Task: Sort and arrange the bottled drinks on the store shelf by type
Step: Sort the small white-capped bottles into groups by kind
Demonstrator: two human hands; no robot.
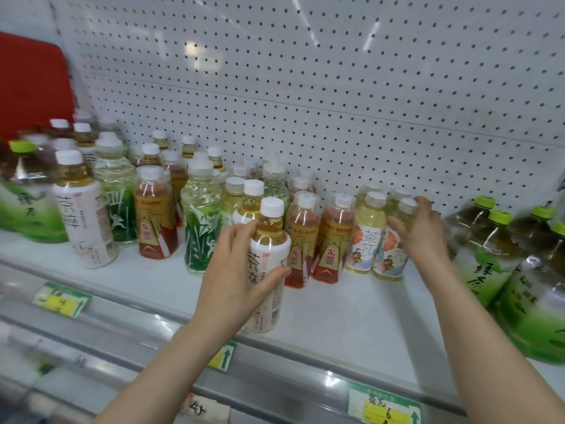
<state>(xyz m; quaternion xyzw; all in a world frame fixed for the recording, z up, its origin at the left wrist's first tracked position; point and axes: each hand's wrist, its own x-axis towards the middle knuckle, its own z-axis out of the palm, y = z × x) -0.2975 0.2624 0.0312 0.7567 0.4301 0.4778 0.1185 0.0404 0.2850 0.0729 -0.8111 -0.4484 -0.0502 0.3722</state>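
The left hand (235, 270) is closed around a white-label tea bottle (269, 264), upright at the front of the white shelf (351, 310). Just right of this bottle stand 2 red-gold bottles (318, 240). Further right, the right hand (422, 231) wraps the pale floral bottle (394, 240), beside its twin (363, 234).

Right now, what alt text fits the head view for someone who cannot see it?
A person's left hand grips a white-labelled tea bottle at the front of a white store shelf, while the right hand holds a pale yellow bottle. Mixed drinks crowd the shelf before a pegboard.
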